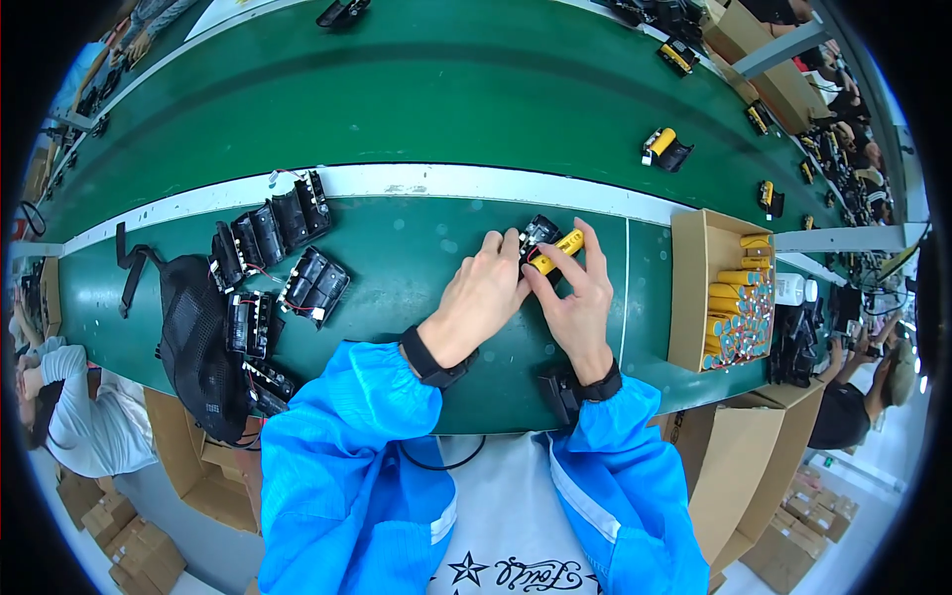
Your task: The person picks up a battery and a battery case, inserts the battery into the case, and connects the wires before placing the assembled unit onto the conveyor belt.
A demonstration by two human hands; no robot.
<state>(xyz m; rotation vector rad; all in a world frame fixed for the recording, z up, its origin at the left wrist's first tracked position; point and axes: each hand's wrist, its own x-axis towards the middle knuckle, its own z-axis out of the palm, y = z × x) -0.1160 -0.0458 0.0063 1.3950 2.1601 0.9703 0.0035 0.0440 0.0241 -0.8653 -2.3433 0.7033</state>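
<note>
In front of me, over the green bench, my right hand [577,297] grips a yellow cylindrical battery [557,252] between thumb and fingers. My left hand [478,297] is closed on a black plastic housing [538,231], its fingertips partly hiding that part. Battery and housing are close against each other; whether the battery is seated inside cannot be made out. A little red wire shows beside the battery. Both wrists wear black bands.
Several open black housings [315,286] with wires lie at the left, by a black mesh bag [198,337]. A cardboard box [691,297] of yellow batteries stands at right. Beyond the white rail, housings with batteries [666,149] sit on a green surface. Other people work at both sides.
</note>
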